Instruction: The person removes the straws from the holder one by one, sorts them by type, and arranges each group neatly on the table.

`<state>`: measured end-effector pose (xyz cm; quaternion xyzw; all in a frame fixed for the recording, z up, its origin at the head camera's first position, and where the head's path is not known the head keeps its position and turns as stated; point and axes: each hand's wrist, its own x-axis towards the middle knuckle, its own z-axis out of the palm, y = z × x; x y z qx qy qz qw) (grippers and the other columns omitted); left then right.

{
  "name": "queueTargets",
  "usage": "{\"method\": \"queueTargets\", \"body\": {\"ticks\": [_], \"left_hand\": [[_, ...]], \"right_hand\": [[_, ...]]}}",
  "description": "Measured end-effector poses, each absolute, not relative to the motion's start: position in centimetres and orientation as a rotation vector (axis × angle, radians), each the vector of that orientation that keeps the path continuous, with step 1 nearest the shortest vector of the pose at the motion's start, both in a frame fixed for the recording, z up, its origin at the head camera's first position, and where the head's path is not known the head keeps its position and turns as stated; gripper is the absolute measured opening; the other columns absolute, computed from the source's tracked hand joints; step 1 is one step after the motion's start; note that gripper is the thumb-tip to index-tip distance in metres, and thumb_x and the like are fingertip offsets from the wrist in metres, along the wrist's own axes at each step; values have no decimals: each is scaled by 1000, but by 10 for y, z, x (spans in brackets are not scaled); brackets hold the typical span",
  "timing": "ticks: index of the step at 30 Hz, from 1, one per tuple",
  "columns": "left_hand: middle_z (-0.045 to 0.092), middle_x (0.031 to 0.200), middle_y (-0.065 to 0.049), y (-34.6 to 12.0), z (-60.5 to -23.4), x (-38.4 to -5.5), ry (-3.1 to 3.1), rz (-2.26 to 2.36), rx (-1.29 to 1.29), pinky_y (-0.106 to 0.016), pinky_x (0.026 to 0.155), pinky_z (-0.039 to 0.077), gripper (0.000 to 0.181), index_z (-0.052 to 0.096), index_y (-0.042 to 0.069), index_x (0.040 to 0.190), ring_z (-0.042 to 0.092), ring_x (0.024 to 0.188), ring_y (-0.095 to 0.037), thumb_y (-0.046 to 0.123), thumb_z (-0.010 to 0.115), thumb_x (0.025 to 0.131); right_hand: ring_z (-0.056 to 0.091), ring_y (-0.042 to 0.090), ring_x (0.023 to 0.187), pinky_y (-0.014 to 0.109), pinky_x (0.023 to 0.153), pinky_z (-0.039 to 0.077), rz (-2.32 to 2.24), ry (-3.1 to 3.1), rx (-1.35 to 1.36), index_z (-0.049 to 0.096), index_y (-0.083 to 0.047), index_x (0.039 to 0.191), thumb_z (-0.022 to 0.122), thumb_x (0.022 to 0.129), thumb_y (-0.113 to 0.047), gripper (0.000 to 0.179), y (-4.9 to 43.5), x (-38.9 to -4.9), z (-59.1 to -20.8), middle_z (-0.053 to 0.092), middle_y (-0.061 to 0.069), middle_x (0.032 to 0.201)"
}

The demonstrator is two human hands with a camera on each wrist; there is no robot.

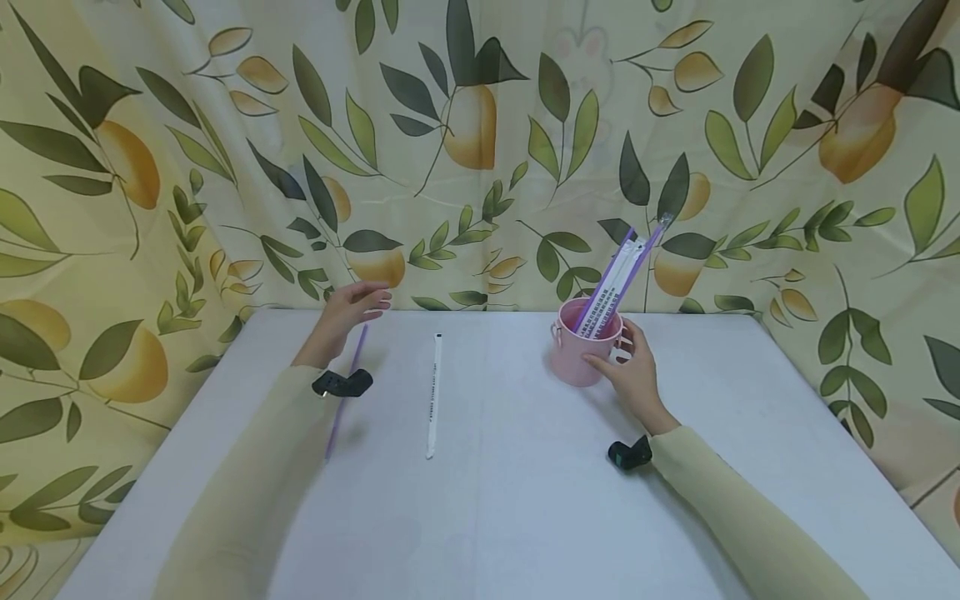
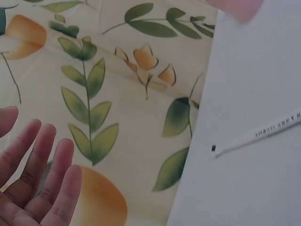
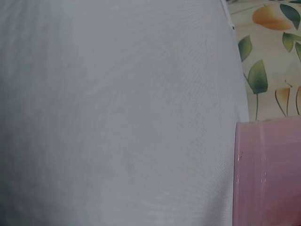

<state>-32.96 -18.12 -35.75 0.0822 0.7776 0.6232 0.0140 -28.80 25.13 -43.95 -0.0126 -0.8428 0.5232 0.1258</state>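
Bucket (image 1: 572, 364), pink and with slim white-and-purple packets (image 1: 606, 293) leaning in it, sits near the far edge of the worktop (image 1: 495, 525), right of centre, its side gripped between the right hand's (image 1: 633, 371) thumb and fingers. Left hand (image 1: 348, 315), holding nothing, fingers loosely extended, hovers near the far left corner over a thin purple stick (image 1: 337, 425), beside a white one (image 1: 432, 408).
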Motion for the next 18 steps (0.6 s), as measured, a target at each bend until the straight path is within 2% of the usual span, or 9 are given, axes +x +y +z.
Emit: {"method": "queueTargets", "body": {"ticks": [4,7,9,14,18], "left_hand": [[56,124,-22,-164,-350,-333,2387,1964,295,-42,104,44,43,49,-5,131,62,92,-6,21,53,96],[54,126,-26,-151,-346,-336,2379,1958,340,-43,105,43,42,49,-4,130,62,93,-7,20,52,97],[52,128,-28,-142,-344,-338,2369,1953,367,-43,105,43,41,49,-5,130,62,97,-12,19,52,97],[54,128,-26,-119,-340,-344,2348,1944,390,-43,105,43,37,52,-2,128,59,109,-27,17,52,97],[58,126,-21,-100,-338,-347,2353,1930,385,-39,102,46,35,55,1,127,60,109,-26,18,54,96]], "right_hand": [[39,37,128,53,106,37,1522,-2454,-38,22,-13,148,74,81,-28,87,252,-289,-440,34,18,147],[39,37,128,53,106,38,1522,-2453,-42,22,-13,148,74,81,-29,87,252,-289,-441,34,18,147],[39,37,128,52,106,38,1521,-2452,-41,22,-13,148,74,80,-28,87,252,-289,-441,34,18,147],[39,37,128,52,105,38,1510,-2450,-28,22,-12,148,74,81,-28,87,252,-290,-442,34,17,147],[39,37,127,52,104,39,1505,-2449,-22,22,-12,148,74,81,-28,87,252,-290,-442,35,17,147]]}}
